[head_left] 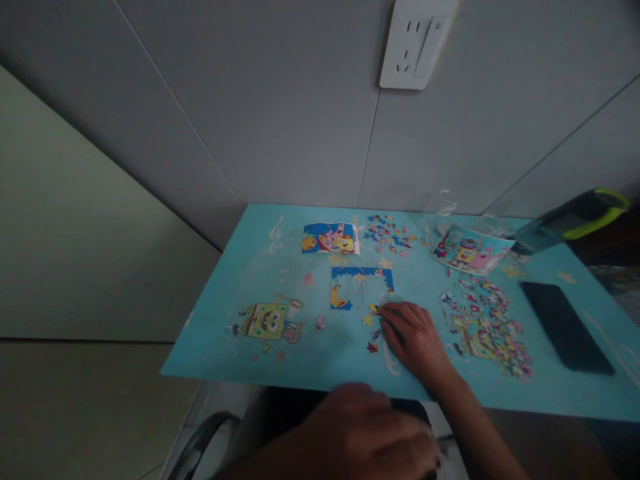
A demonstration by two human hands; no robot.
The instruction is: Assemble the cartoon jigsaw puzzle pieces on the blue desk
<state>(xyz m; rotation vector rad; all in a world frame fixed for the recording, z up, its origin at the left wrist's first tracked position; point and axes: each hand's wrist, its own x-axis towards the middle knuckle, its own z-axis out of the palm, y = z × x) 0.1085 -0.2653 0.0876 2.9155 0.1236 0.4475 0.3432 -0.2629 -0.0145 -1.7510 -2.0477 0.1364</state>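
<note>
My right hand [413,333] rests on the blue table, its fingertips closed on a small yellow jigsaw piece [373,309]. Just above and left is a partly joined puzzle border [341,303], blue with a yellow part, open in its middle. A few loose pieces lie near my fingers, among them a dark red piece [373,347]; a pink piece [320,323] is farther left. My left hand [363,433] is close to the camera, in front of the table edge. It is blurred, with fingers curled, and what they hold, if anything, is hidden.
Behind the border lie a picture card [330,239] and a pile of pieces [387,233]. To the right are a larger pile [493,327], another picture card [470,252], a dark phone [565,327] and a tilted bottle [565,220]. A grey wall [300,133] stands behind.
</note>
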